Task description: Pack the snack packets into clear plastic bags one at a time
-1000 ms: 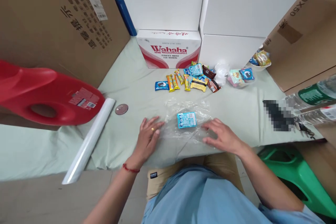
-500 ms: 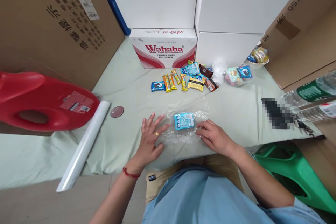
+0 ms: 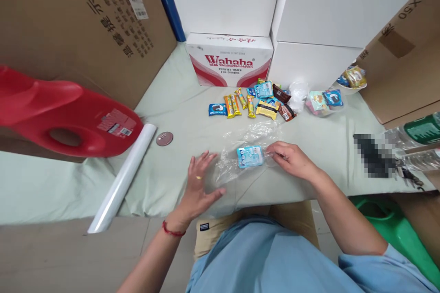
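Observation:
A small light-blue snack packet (image 3: 250,156) lies flat on a crinkled piece of clear plastic film (image 3: 227,168) near the table's front edge. My right hand (image 3: 292,159) has its thumb and fingertips closed on the film's right side, just beside the packet. To the left of the film, my left hand (image 3: 199,187) hovers with thumb and fingers spread, holding nothing. Behind the film lies a loose group of wrapped snacks: yellow sticks (image 3: 233,106), a blue packet (image 3: 217,109), a yellow packet (image 3: 267,109) and a dark brown one (image 3: 282,94).
At left lie a white roll (image 3: 122,178), a brownish disc (image 3: 164,138) and a red jug (image 3: 113,135). A Wahaha carton (image 3: 230,62) stands behind. Snack containers (image 3: 325,103), plastic bottles (image 3: 424,130) and keys (image 3: 409,175) are at right, a green stool (image 3: 395,224) below.
My right hand has closed on the film's right side, and the film is now pulled out and creased. My left hand has drawn back off the film. The view has shifted slightly.

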Demonstrator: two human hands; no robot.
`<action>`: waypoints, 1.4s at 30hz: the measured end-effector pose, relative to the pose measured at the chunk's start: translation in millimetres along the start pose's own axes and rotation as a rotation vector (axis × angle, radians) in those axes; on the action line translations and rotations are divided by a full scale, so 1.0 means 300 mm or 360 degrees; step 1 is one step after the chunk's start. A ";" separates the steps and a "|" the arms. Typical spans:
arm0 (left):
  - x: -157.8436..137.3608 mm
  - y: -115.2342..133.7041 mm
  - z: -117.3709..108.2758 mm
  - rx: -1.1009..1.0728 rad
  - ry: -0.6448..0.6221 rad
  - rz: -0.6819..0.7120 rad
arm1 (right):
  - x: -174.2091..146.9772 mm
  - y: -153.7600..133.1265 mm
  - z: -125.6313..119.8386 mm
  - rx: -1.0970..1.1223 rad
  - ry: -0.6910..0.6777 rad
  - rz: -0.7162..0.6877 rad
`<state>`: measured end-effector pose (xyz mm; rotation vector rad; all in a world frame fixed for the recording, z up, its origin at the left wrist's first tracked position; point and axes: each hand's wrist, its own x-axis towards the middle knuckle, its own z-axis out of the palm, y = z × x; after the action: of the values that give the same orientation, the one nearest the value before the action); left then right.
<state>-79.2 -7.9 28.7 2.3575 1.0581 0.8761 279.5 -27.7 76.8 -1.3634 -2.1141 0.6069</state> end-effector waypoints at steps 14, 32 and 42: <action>0.142 -0.132 -0.006 -0.0178 0.0018 -0.0583 | 0.042 0.112 -0.006 0.0455 -0.0200 0.0699; 0.086 0.243 0.203 0.0385 0.0075 -0.0043 | 0.033 0.132 0.046 -0.0028 -0.0224 0.0869; 0.141 0.166 0.283 0.0490 -0.0111 -0.0175 | 0.144 0.159 -0.119 -0.0424 -0.0137 0.0507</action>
<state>26.3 -15.6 12.7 2.5246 1.3621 0.6231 320.4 33.2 82.1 -1.8761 -2.1187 0.5273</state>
